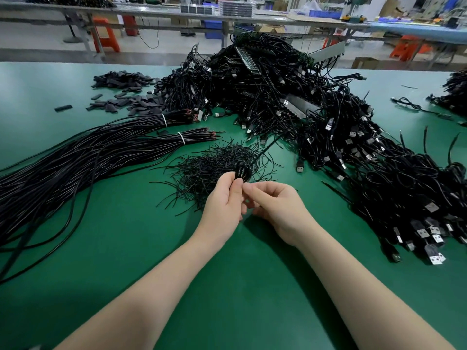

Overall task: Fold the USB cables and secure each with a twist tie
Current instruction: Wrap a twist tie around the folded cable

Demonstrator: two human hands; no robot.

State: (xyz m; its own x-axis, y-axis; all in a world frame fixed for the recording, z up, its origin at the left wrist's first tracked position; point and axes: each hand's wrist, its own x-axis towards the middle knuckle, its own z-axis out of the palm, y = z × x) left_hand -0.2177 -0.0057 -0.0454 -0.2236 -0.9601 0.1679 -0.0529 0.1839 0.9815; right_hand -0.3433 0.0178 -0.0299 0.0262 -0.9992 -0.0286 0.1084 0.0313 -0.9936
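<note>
Left hand [222, 198] grip pinches the folded black USB cable coil [243, 171]; right hand [275, 205] curled, contents unclear. Step: tying. Next: wrap twist tie round coil.

Both forearms enter from the lower edge and converge at frame centre. Left hand [223, 198]: raised, back to the camera, thumb and fingers [237, 184] pinched around a small folded cable loop [243, 171]. Right hand [276, 205]: just beside the left, fingers curled inward, index tip meeting the left thumb; whether it holds anything cannot be determined.
</note>
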